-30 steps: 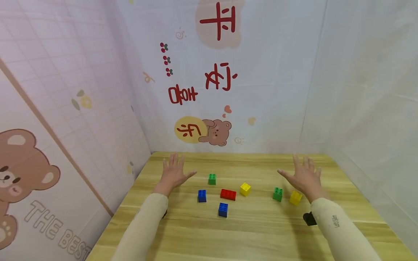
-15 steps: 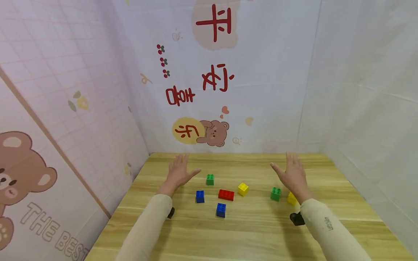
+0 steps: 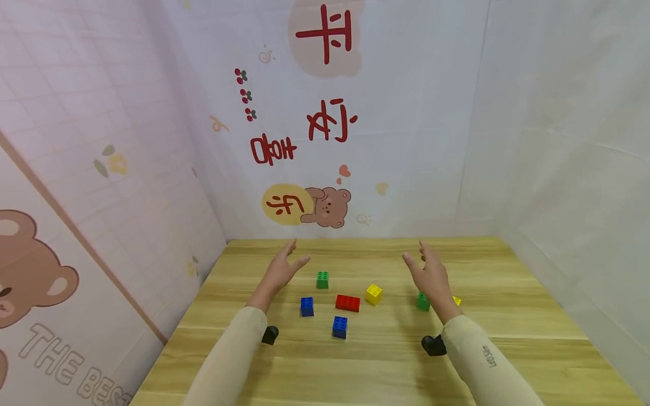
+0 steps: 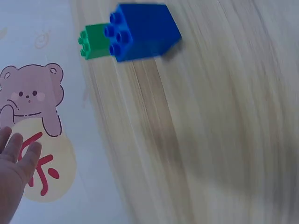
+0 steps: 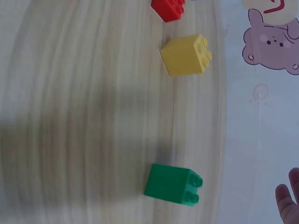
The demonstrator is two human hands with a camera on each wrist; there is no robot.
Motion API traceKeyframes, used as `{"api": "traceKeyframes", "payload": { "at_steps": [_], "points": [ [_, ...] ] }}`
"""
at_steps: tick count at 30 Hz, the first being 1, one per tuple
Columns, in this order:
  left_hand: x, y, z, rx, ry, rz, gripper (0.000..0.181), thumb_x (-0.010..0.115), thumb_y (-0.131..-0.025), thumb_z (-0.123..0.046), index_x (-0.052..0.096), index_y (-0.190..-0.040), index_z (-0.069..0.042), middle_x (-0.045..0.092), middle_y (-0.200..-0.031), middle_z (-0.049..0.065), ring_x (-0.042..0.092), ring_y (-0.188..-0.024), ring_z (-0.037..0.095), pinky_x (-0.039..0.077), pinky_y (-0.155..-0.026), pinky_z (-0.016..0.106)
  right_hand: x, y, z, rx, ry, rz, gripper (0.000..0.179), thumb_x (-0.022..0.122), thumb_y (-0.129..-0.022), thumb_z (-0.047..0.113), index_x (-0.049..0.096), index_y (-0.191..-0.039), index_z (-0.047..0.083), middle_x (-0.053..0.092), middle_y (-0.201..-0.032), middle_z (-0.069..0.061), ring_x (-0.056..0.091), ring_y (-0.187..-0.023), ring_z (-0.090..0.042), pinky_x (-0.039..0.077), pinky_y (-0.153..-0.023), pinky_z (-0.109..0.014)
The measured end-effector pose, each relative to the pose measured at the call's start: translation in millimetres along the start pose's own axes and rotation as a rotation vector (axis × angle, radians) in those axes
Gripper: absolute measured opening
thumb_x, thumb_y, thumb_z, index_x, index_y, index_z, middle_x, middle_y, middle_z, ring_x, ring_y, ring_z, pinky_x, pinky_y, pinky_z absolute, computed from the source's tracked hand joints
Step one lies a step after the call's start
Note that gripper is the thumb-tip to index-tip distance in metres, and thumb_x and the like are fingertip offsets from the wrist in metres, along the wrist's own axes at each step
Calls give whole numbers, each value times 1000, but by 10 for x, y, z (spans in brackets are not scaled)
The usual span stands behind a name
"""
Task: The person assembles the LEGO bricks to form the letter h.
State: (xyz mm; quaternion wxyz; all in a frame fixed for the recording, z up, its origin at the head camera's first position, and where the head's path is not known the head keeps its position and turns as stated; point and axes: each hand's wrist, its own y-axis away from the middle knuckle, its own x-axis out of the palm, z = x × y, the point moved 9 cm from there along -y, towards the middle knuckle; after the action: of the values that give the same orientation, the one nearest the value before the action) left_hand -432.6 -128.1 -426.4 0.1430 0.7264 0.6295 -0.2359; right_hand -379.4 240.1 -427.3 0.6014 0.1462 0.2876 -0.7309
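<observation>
My left hand [image 3: 279, 272] hovers over the table with fingers extended and thumb apart, holding nothing. Closest to it are a green toy brick [image 3: 323, 280] and a blue toy brick [image 3: 307, 307]; both also appear in the left wrist view, the blue one [image 4: 147, 31] in front of the green. My right hand [image 3: 429, 276], likewise holding nothing, is raised over the right side. Below it sits another green brick [image 3: 422, 301], and a yellow brick [image 3: 457, 301] is mostly hidden behind the wrist. Between the hands lie a red brick [image 3: 347, 303], a yellow brick [image 3: 374, 294] and a second blue brick [image 3: 340, 327].
The wooden table [image 3: 376, 369] carries the bricks, all standing apart. White printed cloth [image 3: 406, 113] rises along its back edge, with more cloth at left and right. A black wrist device [image 3: 434, 345] shows under the right sleeve, another [image 3: 271, 335] under the left.
Both hands have moved inward toward each other and turned more palm-to-palm. The right arm now covers more of the right yellow brick. The bricks stay put; the head view has shifted slightly.
</observation>
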Motion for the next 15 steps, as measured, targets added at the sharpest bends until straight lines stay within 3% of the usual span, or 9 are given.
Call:
{"api": "traceKeyframes", "payload": {
  "at_steps": [5,15],
  "points": [
    [-7,57,99,-31,232,9,81,61,-97,-47,18,-160,-19,31,-158,15,28,-145,34,27,-112,56,215,98,-53,54,-67,39,77,48,-102,52,22,-158,6,37,-151,-25,40,-134,-43,38,-105,-58],
    [124,155,380,-111,322,85,80,66,-97,-35,19,-159,-14,36,-154,20,38,-139,36,33,-110,54,698,294,-92,107,-197,169,69,49,-101,53,37,-153,10,49,-144,-20,46,-131,-39,41,-102,-57]
  ]
}}
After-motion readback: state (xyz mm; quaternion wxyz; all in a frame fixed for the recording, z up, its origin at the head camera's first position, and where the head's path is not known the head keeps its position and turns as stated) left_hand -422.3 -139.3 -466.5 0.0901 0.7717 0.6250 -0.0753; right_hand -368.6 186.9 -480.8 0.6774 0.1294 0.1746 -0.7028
